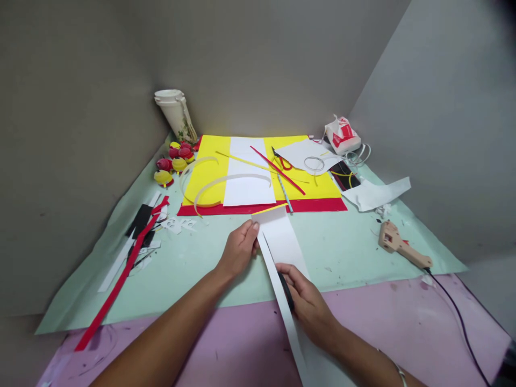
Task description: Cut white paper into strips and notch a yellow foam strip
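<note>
A long white sheet (282, 236) with a yellow far edge runs from mid-table down past the bottom of the view. A slit parts a narrow strip from its left side. My left hand (238, 250) pinches the sheet's left edge near the far end, thumb on top. Lower down, my right hand (308, 306) is closed around the black handle of scissors (287, 290), in line with the slit. Their blades are largely hidden by the sheet and fingers.
Yellow, white and red sheets (250, 193) lie ahead, with pliers (282, 160) and loose strips on top. A glue gun (403, 244) with its cord rests at right. At left are a long red strip (121, 285), scraps, red and yellow ornaments (179, 164) and a white container (175, 115).
</note>
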{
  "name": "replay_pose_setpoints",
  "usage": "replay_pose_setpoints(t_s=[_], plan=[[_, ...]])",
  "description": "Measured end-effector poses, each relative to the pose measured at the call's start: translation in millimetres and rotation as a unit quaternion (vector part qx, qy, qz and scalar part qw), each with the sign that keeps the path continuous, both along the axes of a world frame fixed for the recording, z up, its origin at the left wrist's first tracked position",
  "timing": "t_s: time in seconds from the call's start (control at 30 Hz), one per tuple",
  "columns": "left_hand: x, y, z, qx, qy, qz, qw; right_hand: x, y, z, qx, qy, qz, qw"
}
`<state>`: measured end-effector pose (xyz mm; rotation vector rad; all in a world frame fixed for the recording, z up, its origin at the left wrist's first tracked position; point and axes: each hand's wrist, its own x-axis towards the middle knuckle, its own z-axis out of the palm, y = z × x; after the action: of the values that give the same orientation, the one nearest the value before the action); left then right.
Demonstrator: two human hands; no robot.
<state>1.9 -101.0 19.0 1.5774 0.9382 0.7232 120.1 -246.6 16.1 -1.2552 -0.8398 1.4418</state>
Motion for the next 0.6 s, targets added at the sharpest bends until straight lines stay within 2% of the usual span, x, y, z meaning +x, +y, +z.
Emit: replay_pose_setpoints(t_s=[0.6], plan=[[-0.8,0.5,-2.3,0.005,0.006,-0.016,1.0,0.4,-0.1,4.2,0.008,-0.002,0.004,1.0]])
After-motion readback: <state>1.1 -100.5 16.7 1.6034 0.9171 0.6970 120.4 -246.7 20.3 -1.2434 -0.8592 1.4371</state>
